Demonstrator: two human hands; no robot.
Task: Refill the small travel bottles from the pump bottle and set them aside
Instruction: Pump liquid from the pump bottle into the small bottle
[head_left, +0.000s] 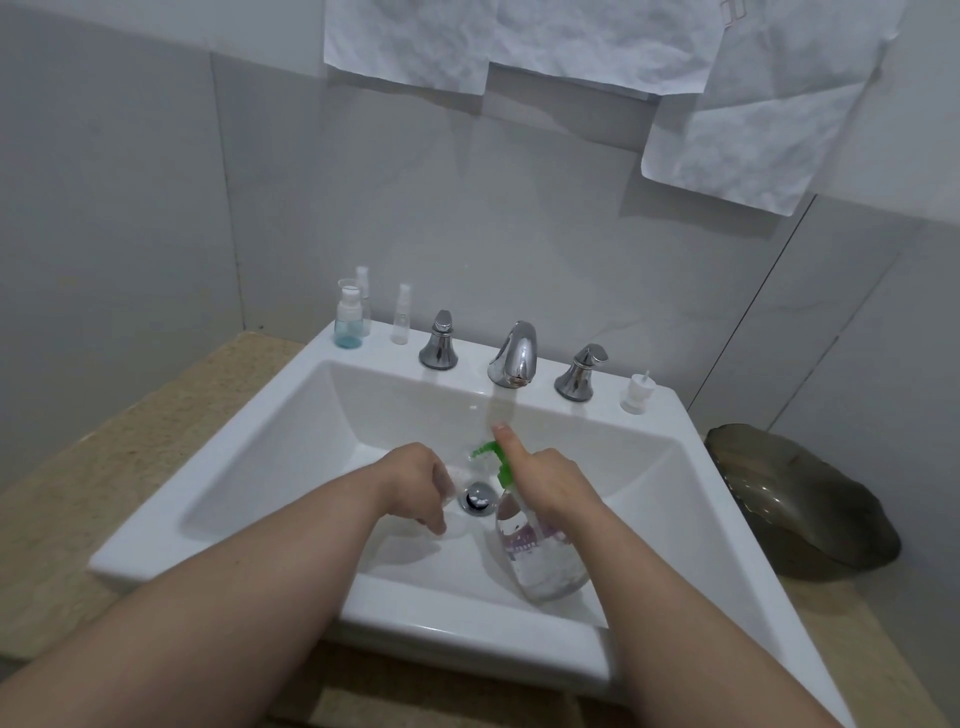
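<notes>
A clear pump bottle with a green pump head stands tilted inside the white sink basin. My right hand grips its neck, with the index finger stretched out over the pump head. My left hand holds a small clear travel bottle just under the green spout, above the drain. On the back left rim of the sink stand a travel bottle with blue liquid, a taller clear one behind it and a clear spray bottle. A loose white pump cap lies on the back right rim.
A chrome tap with two handles lines the back of the sink. A dark glass dish sits on the beige counter at the right. Crumpled white paper hangs on the tiled wall.
</notes>
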